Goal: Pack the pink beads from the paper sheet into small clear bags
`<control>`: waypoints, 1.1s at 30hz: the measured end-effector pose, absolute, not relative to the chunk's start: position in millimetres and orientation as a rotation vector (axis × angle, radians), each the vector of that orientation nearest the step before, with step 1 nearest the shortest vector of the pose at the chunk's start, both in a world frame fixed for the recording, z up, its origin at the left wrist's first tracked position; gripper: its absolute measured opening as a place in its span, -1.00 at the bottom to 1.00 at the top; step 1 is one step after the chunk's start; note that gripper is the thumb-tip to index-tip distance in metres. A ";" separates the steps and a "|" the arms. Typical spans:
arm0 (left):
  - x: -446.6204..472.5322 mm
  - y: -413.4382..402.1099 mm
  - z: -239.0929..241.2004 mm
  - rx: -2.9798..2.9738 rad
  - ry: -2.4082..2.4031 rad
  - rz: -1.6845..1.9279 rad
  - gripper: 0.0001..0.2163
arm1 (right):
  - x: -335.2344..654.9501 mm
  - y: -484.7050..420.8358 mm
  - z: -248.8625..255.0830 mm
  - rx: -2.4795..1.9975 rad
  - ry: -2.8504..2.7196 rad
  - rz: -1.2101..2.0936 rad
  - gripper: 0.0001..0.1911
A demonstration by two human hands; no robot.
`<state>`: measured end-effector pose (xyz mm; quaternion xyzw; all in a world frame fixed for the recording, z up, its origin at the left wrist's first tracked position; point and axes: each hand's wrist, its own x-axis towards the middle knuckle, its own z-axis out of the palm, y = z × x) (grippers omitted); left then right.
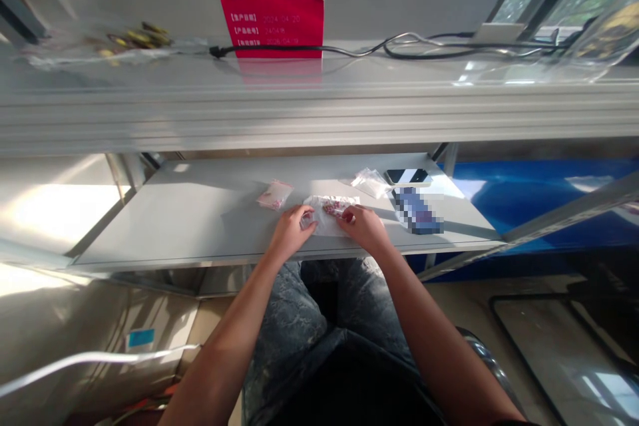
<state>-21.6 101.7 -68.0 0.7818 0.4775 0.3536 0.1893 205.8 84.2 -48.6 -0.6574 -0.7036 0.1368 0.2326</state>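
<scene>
My left hand [291, 231] curls its fingers round a small clear plastic thing [307, 219], perhaps a little box or bag, at the left edge of a crinkled whitish plastic sheet [327, 226]. A small heap of reddish bits [331, 208] lies on that sheet. My right hand [367, 226] is closed at the heap's right side, thumb and fingers together; what is between them is too small to tell. Left of the sheet rests a clear zip bag [275, 194] with pinkish-red contents. Behind my right hand sits another clear bag [372, 182] with whitish contents.
Two phones, one dark-screened [408, 177] and one with a blurred screen [418, 212], lie on the right of the grey shelf table [164, 226]. An upper shelf [299, 120] overhangs the back, bearing red boxes [274, 20], a black cable [359, 51] and plastic bags.
</scene>
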 end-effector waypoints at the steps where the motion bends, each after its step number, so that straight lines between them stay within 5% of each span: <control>1: -21.6 101.5 -67.6 2.202 1.340 0.999 -0.76 | 205.0 83.7 -49.1 -1.807 -1.943 0.365 -0.88; 14: -22.0 101.9 -68.1 2.217 1.338 0.975 -0.77 | 185.4 94.8 -49.3 -1.479 -1.346 0.767 -0.71; 18: -23.0 102.7 -69.2 2.251 1.315 0.966 -0.74 | 158.1 88.3 -46.2 -1.412 -1.574 0.876 -0.75; 33: -19.9 99.4 -68.5 2.251 1.345 0.996 -0.78 | 201.4 86.2 -53.4 -1.821 -1.864 0.380 -0.75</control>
